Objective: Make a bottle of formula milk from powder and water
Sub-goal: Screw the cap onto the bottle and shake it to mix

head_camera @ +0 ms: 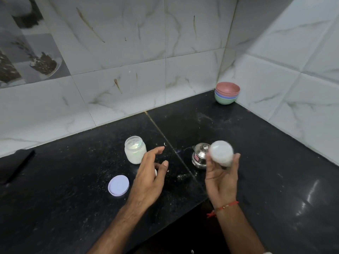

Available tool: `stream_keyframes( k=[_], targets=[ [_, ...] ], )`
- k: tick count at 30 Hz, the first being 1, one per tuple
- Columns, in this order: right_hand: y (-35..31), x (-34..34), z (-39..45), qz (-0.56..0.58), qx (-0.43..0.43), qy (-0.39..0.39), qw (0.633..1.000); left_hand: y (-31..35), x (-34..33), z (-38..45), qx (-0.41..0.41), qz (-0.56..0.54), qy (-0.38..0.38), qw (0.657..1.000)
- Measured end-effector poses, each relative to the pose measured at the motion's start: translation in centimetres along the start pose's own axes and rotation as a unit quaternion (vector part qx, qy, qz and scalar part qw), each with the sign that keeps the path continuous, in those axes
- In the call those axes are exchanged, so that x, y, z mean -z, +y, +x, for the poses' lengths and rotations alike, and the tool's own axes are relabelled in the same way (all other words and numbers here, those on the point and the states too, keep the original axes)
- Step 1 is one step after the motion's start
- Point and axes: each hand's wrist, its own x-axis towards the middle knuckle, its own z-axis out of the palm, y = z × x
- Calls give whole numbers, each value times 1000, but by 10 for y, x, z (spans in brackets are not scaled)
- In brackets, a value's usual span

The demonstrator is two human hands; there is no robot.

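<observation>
The right hand (221, 177) grips a blurred, whitish round bottle (221, 153) held up off the black stone counter (275, 162), so mixing seems under way — while the left hand (149, 177) hovers slack-fingered and holds nothing. Just beyond its fingertips the clear glass jar of white powder (135, 152) stands uncapped, its pale lilac round lid (118, 185) lying just left of the wrist; recapping looks left to do. A small lidded steel pot (200, 155) sits right behind the bottle — the likeliest thing to knock — with stacked coloured bowls (227, 95) far beyond in the corner

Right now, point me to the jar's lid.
In the head view, the lilac lid lies flat on the black counter, in front of the open powder jar and just left of the left hand.
</observation>
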Motion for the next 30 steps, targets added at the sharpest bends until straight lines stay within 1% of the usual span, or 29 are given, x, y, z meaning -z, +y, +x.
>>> stream_keyframes(
  k=[1, 2, 3, 4, 5, 6, 7, 8, 9, 10, 11, 12, 13, 14, 15, 16, 17, 18, 19, 20, 22, 23, 24, 25, 26, 27, 28, 29, 30],
  targets=[
    [1, 0, -5, -79, 9, -30, 996, 0, 0, 0, 0, 1, 1, 1000],
    [1, 2, -9, -183, 16, -81, 980, 0, -1, 0, -1, 1, 2, 1000],
    [-1, 2, -12, -282, 9, -144, 949, 0, -1, 1, -1, 2, 2, 1000],
    [-2, 2, -14, -356, -2, -201, 913, 1, -2, 1, -2, 3, 1, 1000],
    [-3, 1, -15, -388, -6, -236, 891, 1, -2, 1, -3, 4, -1, 1000],
    [-3, -2, -16, -383, 2, -236, 893, 1, -2, 1, -5, 4, -3, 1000],
    [-3, -4, -13, -339, 21, -196, 920, 1, -2, 1, -6, 4, -3, 1000],
    [-2, -6, -10, -259, 39, -131, 956, 1, -2, 1, -5, 4, -2, 1000],
    [-3, -6, -4, -163, 53, -64, 983, 0, -2, 1, -3, 3, -1, 1000],
    [-3, -4, 3, -72, 63, -13, 995, 0, -2, 1, -2, 2, 1, 1000],
    [-2, -1, 9, -7, 60, 16, 998, -1, -2, 1, 0, 2, 1, 1000],
    [-2, 0, 10, 11, 46, 24, 999, -2, -2, 0, 2, 2, 1, 1000],
    [-1, 2, 8, -12, 30, 20, 999, -2, -2, 0, 3, 2, -1, 1000],
    [2, 5, 4, -59, 14, 2, 998, -2, -2, -1, 3, 4, -2, 1000],
    [2, 4, -1, -130, -1, -35, 991, -2, -2, -1, 3, 6, -2, 1000],
    [0, 4, -6, -221, -11, -86, 971, -2, -2, -1, 3, 6, -2, 1000],
    [-1, 4, -8, -308, -14, -132, 942, -1, -2, -1, 3, 7, -1, 1000],
    [-2, 3, -9, -364, -10, -166, 917, -1, -2, -1, 2, 8, 0, 1000],
    [-2, 1, -11, -368, -5, -175, 913, -1, -2, -1, 2, 8, -1, 1000],
    [-2, -4, -12, -320, 3, -156, 934, -1, -1, 0, 2, 8, -2, 1000],
    [0, -9, -8, -128, -4, -57, 990, -2, -2, 0, 4, 4, -1, 1000],
    [1, -9, -3, -24, -18, -19, 999, -2, -2, 0, 5, 3, 0, 1000],
    [2, -8, 0, 61, -35, 8, 997, -2, -2, 0, 5, 1, 2, 1000],
    [3, -8, 0, 85, -47, 14, 995, -2, -2, 0, 4, -2, 2, 1000],
    [4, -9, -4, 52, -54, -3, 997, -1, -2, 0, 4, -4, 3, 1000],
    [5, -9, -8, -21, -53, -30, 998, -1, -3, -1, 3, -4, 4, 1000],
    [7, -11, -13, -119, -44, -65, 990, -1, -3, -1, 1, -3, 4, 1000],
    [10, -10, -18, -209, -42, -104, 971, -1, -3, -1, 0, -1, 4, 1000],
    [12, -9, -20, -263, -48, -124, 955, -1, -3, -1, -1, 2, 4, 1000]
  ],
)
